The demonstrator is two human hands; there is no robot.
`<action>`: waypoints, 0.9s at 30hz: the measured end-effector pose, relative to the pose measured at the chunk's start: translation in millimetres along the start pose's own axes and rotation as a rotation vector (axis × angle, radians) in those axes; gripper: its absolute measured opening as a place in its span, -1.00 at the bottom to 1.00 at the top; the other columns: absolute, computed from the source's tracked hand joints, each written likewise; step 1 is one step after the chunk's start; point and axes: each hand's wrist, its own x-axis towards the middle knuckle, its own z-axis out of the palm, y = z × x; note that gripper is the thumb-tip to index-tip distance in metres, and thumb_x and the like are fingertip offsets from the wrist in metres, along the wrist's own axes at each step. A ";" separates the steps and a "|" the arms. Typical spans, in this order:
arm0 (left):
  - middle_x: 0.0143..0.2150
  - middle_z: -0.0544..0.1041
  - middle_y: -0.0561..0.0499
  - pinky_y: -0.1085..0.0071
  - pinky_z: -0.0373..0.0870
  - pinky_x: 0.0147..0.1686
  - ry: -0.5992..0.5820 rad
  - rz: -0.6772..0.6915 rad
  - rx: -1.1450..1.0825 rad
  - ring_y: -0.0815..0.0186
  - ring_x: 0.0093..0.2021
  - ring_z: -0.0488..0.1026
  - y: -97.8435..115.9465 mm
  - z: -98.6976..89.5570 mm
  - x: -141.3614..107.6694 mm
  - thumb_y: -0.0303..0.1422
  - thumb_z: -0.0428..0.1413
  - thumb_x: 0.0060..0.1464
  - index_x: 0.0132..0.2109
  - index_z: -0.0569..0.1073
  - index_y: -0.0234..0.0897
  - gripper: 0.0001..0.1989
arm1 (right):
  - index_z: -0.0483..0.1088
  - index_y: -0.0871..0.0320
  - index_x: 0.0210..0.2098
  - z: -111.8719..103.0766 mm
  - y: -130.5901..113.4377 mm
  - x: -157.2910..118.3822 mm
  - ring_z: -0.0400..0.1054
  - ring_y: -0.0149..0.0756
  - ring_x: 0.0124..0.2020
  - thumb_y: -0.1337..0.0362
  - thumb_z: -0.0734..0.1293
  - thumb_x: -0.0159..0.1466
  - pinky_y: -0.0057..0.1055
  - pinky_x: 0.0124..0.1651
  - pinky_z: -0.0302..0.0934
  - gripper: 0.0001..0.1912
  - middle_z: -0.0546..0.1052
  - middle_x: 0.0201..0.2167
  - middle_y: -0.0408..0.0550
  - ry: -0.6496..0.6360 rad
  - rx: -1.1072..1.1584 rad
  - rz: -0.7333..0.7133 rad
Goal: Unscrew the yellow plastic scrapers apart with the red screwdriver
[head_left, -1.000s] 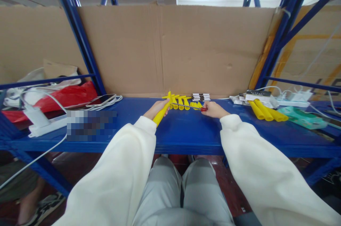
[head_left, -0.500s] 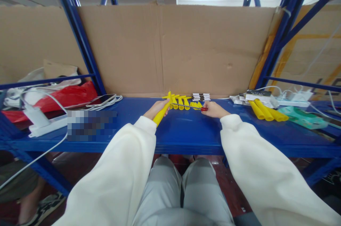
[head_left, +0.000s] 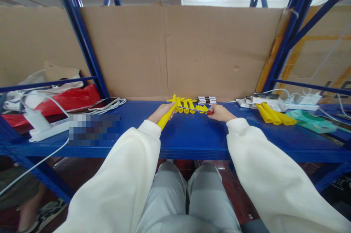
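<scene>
My left hand (head_left: 161, 112) is closed around a yellow plastic handle (head_left: 165, 118), whose narrow end spreads into short arms at the top. My right hand (head_left: 220, 113) grips the red handle of a screwdriver (head_left: 210, 112). Its thin metal shaft points left, and the tip meets the upper part of the yellow handle; exactly how it sits there is too small to tell. Behind the shaft lie several similar yellow handles (head_left: 186, 106) in a row, with several small yellow pieces (head_left: 202, 108) to their right.
White-and-black sticks (head_left: 207, 100) are stacked at the back of the blue table (head_left: 192, 134). Yellow tubes (head_left: 274, 114) and a green packet (head_left: 315, 121) lie to the right. A white power strip (head_left: 49, 130) and a red bag (head_left: 68, 101) are at left. Cardboard (head_left: 178, 50) stands behind.
</scene>
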 end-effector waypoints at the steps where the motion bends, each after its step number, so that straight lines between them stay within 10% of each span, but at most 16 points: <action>1: -0.71 0.31 0.09 0.53 0.15 -0.69 0.003 0.005 -0.007 0.47 -0.76 0.21 -0.6 0.0 0.5 -0.16 0.03 0.36 -0.54 0.34 -0.28 -0.51 | 0.48 0.08 -0.23 -0.5 -0.4 -0.1 0.53 -0.18 -0.21 0.24 0.38 0.16 -0.42 -0.21 0.26 -0.83 0.65 -0.25 -0.02 -0.007 -0.004 0.002; 27: -0.70 0.31 0.08 0.53 0.17 -0.68 -0.008 0.006 -0.002 0.46 -0.76 0.22 -3.1 -1.6 4.2 -0.16 0.04 0.35 -0.53 0.36 -0.29 -0.51 | 0.50 0.08 -0.28 -2.9 -0.6 0.3 0.52 -0.18 -0.23 0.28 0.39 0.14 -0.44 -0.25 0.26 -0.87 0.65 -0.26 -0.03 -0.042 -0.031 0.002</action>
